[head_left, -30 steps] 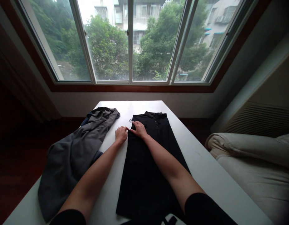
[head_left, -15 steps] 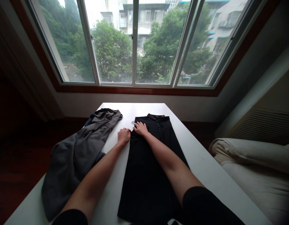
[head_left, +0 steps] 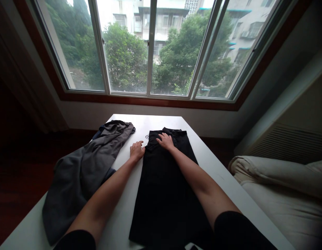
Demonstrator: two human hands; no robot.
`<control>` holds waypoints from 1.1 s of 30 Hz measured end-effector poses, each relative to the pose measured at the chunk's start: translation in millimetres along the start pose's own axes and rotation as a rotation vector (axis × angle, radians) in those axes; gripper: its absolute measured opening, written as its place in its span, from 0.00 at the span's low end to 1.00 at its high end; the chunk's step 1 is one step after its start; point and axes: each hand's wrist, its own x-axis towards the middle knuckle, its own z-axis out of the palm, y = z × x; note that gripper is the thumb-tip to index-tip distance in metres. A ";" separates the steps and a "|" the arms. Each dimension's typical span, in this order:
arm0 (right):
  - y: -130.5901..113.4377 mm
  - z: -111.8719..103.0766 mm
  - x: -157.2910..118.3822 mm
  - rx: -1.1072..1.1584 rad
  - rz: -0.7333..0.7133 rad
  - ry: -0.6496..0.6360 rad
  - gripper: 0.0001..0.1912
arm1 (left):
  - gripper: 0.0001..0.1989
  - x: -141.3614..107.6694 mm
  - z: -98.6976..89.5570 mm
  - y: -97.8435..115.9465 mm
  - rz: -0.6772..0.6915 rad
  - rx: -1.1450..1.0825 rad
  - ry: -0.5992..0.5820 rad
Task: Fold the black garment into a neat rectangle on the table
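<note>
A long black garment with buttons and a collar-like band at its far end lies flat on the white table. My right hand rests on its upper part near the buttons, palm down with fingers stretched out. At the garment's left edge is my left hand, fingers apart, with nothing visible in it. A thin loop, like a cord, sticks out from the garment's far left side. Whether the left fingertips touch the cloth I cannot tell.
A crumpled grey garment lies on the table to the left, with dark blue cloth showing beneath it. Past the far table edge is a window in a red-brown frame. A pale sofa stands on the right.
My right hand has slid rightward across the black garment toward the buttons. My left hand has loosened from the garment's left edge, its fingers now spread. The view has shifted slightly.
</note>
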 end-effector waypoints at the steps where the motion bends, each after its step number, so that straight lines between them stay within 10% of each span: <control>1: 15.2 -6.2 -3.6 -0.029 0.041 0.028 0.30 | 0.20 -1.3 -1.3 1.7 0.016 -0.008 0.007; 8: 110.3 -28.5 -42.7 -0.094 0.263 0.140 0.27 | 0.18 -9.1 -3.0 15.8 0.218 -0.041 -0.033; 16: 124.1 -25.6 -60.5 -0.081 0.212 0.148 0.26 | 0.19 -12.0 8.6 14.9 0.231 0.008 -0.111; 26: 61.1 -41.9 -48.5 0.018 -0.023 0.139 0.15 | 0.21 -23.6 -6.7 30.4 0.153 0.073 -0.116; 33: -26.8 -22.9 -12.4 0.198 -0.041 0.111 0.17 | 0.28 -117.0 -49.4 37.6 0.342 0.096 -0.343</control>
